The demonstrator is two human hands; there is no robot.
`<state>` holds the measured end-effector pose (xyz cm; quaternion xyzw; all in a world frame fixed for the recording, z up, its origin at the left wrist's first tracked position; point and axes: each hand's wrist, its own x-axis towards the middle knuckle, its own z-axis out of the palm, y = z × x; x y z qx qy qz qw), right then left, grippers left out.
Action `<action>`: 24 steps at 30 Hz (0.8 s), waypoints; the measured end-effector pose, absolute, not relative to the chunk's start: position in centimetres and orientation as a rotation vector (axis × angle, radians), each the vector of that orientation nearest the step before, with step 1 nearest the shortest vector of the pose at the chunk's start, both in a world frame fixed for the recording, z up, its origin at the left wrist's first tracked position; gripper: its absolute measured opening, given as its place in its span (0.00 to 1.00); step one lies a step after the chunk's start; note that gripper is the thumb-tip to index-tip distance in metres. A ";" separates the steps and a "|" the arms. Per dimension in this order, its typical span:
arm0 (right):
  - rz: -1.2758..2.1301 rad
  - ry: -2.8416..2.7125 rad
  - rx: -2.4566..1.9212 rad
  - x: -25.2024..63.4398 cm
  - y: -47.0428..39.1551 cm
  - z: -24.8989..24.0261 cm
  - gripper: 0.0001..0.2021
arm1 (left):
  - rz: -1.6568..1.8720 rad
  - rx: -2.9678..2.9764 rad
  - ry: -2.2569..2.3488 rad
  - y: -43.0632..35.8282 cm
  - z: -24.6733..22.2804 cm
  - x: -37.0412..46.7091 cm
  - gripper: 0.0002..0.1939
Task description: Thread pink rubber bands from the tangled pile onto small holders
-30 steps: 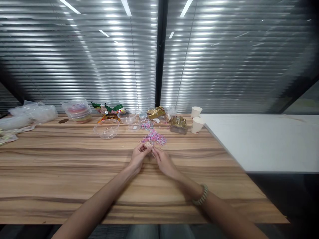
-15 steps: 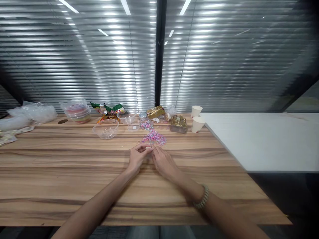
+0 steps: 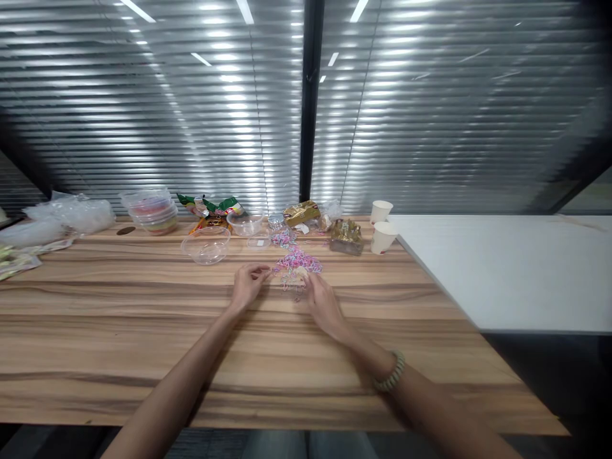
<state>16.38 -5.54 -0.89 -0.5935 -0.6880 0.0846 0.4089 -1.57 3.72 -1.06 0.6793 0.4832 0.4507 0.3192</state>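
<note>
A pile of tiny pink, purple and pale-blue loops (image 3: pixel 301 258), like small elastic bands, lies on the wooden table. Some loose loops (image 3: pixel 287 282) are spread in front of it, between my hands. My right hand (image 3: pixel 324 305) is closed by the pile's near right side, its fingertips pinching a small whitish piece (image 3: pixel 301 272) too blurred to name. To the left, my left hand (image 3: pixel 248 285) has its fingertips pressed together close to the pile's left edge. Whatever it may hold is too small to make out.
Behind the pile stand clear plastic bowls (image 3: pixel 206 246), a gold foil pack (image 3: pixel 347 237) and paper cups (image 3: pixel 384 238). Stacked tubs (image 3: pixel 150 210) and plastic bags (image 3: pixel 76 215) are at the back left. A white table (image 3: pixel 497 274) adjoins on the right.
My hands were together at the fingertips and have moved apart, left hand leftward and right hand rightward. Loose loops now show between them. The view has shifted slightly.
</note>
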 end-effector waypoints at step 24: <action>0.936 -1.362 -1.114 16.1 -4.6 -1.2 0.13 | 0.926 1.501 0.769 -0.3 0.1 2.2 0.14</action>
